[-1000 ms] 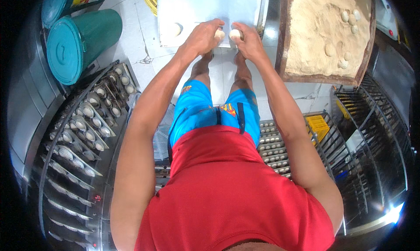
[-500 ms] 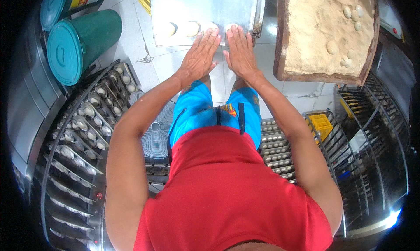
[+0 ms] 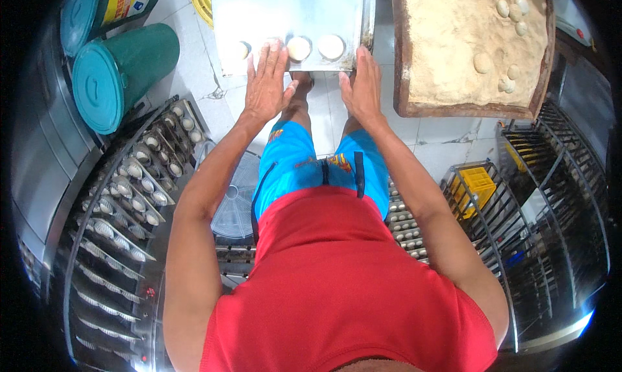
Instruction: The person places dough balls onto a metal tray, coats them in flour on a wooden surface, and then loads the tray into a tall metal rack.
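Note:
A metal tray at the top carries flattened dough rounds along its near edge: one right of my left hand, another further right, and a partly visible one at the left. My left hand lies palm down with fingers stretched over that edge, tips between the rounds; whether it covers another is hidden. My right hand is open, fingers straight at the tray's near right corner, beside the rightmost round, holding nothing.
A wooden-framed board of tan powder holds several dough pieces at right. Green lidded bins stand left. Racks with shell-shaped moulds and small rounds, a fan and a yellow crate surround me.
Both hands first curled round dough balls, then flattened over them. Now they have moved apart, left hand leftward, right hand rightward, and two flattened rounds show between them.

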Action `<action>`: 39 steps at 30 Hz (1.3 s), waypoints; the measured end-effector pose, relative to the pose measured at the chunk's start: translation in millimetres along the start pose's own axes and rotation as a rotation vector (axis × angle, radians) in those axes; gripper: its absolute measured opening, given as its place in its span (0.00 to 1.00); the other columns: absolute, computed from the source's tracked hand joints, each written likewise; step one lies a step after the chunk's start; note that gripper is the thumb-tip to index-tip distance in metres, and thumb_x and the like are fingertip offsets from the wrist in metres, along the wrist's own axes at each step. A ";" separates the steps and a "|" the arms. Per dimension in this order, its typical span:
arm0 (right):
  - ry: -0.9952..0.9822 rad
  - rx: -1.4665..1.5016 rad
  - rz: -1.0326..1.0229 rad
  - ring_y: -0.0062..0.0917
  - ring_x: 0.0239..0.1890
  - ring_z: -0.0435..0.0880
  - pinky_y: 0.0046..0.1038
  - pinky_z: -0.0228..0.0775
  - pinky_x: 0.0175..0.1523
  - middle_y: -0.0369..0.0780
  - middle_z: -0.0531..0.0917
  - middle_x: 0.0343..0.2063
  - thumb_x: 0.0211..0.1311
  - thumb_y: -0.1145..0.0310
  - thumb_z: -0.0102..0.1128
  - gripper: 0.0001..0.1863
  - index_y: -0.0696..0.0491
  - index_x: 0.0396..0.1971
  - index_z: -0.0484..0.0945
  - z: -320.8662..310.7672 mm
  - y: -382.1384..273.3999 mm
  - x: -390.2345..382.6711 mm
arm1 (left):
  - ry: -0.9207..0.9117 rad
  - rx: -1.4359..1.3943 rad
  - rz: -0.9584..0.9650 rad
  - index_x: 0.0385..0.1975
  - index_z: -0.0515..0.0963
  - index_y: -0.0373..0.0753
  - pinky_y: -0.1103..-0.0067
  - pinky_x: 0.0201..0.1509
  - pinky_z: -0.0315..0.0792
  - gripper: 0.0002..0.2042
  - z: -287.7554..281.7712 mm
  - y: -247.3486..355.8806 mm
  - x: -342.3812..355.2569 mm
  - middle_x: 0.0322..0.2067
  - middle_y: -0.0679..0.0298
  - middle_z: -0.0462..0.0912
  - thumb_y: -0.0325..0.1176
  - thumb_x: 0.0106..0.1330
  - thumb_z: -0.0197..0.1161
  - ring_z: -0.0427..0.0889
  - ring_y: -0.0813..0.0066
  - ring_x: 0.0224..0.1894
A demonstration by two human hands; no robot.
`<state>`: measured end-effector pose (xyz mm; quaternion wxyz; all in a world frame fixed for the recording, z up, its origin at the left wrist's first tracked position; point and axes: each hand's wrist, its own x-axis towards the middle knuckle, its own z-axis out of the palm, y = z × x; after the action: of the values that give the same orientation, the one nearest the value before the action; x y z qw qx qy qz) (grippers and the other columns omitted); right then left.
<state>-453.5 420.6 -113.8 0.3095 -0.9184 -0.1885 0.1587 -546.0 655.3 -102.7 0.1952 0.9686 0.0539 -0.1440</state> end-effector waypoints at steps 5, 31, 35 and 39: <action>0.124 0.239 0.400 0.37 0.53 0.82 0.38 0.73 0.60 0.54 0.79 0.58 0.65 0.69 0.66 0.32 0.62 0.66 0.65 38.8 34.3 -12.0 | -0.016 -0.027 0.005 0.75 0.56 0.34 0.44 0.79 0.36 0.41 6.0 8.9 9.1 0.78 0.49 0.50 0.48 0.67 0.64 0.45 0.47 0.80; 0.651 -0.255 0.623 0.44 0.57 0.82 0.40 0.72 0.62 0.54 0.83 0.52 0.65 0.63 0.66 0.26 0.58 0.61 0.77 -313.9 311.5 17.5 | 0.254 -0.365 0.615 0.56 0.78 0.39 0.55 0.73 0.59 0.23 -44.2 270.0 186.6 0.59 0.52 0.79 0.29 0.58 0.72 0.73 0.48 0.64; 0.487 0.003 0.682 0.46 0.55 0.82 0.41 0.72 0.62 0.54 0.83 0.52 0.63 0.62 0.68 0.25 0.58 0.57 0.79 -307.7 319.6 28.4 | 0.118 -0.370 0.785 0.52 0.79 0.39 0.54 0.67 0.64 0.20 7.6 399.4 245.6 0.52 0.57 0.82 0.37 0.61 0.71 0.77 0.54 0.58; 0.313 0.213 0.753 0.42 0.46 0.85 0.37 0.75 0.54 0.49 0.86 0.44 0.62 0.59 0.70 0.22 0.57 0.52 0.82 -323.3 292.7 29.2 | -0.104 -0.086 0.576 0.47 0.81 0.40 0.54 0.64 0.65 0.18 45.1 470.6 292.2 0.48 0.55 0.82 0.40 0.59 0.71 0.79 0.57 0.55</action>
<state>-223.3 53.3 -57.7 0.3481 -0.8990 0.2270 0.1379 -203.7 219.7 -59.6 0.2715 0.9261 -0.2274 -0.1297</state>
